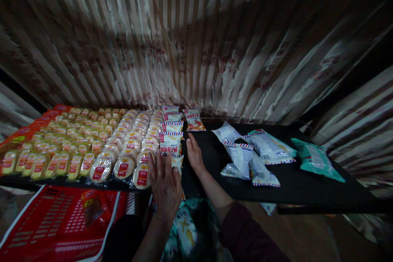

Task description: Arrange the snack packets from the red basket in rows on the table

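As left grip (166, 186) touches packets (170, 138), right (195, 154) uncurled

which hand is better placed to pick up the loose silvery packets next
Probably the right hand: it is open and nearer the silvery packets, while the left hand is at the packet row.

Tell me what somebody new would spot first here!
Probably the rows of yellow wrapped snacks and round wrapped biscuits crowding the left side of the black shelf. Next might be the red basket below, at lower left. In the middle, the left hand is over some striped packets, with the right hand beside them.
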A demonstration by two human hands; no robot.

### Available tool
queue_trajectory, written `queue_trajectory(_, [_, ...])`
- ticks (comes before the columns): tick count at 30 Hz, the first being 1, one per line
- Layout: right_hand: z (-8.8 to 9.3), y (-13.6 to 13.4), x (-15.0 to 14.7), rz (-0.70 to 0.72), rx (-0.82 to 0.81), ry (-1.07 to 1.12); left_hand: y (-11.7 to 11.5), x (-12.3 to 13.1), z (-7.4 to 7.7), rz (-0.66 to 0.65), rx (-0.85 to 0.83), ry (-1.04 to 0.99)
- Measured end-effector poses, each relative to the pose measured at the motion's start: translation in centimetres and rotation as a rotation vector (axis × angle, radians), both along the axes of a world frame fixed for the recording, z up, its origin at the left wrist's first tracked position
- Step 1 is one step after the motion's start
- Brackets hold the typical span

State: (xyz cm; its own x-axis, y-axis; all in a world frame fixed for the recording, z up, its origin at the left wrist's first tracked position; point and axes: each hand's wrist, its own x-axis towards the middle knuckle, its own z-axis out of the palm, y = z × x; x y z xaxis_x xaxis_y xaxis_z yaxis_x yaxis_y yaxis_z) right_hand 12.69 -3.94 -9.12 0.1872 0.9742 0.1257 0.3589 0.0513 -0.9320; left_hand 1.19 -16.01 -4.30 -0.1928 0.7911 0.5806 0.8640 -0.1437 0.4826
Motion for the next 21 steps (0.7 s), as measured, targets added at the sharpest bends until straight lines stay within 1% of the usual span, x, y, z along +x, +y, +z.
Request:
queue_trajectory(3, [0.3, -0.6, -0.6, 0.070, -0.002, 0.031, -0.5, 0.0, -1.0, 0.009, -0.144, 0.058])
queue_trajectory(6, [0.6, -0.7, -1.3, 0.101, 0.001, 0.061, 0.2, -0.2, -1.2, 0.012, -0.194, 0.086])
queue_trajectory(12, [0.5, -0.5, -2.4, 0.100, -0.023, 0.105, 1.0, -0.4, -1.4, 0.014, -0.187, 0.093])
queue_trajectory(17, [0.4, -0.5, -2.5, 0.070, -0.053, 0.095, 1.1, -0.3, -1.9, 0.004, -0.160, 0.077])
queue_trajectory(21, [0.5, -0.6, -2.1, 0.084, 0.002, 0.116, 1.0, -0.3, -1.5, 0.012, -0.147, 0.093])
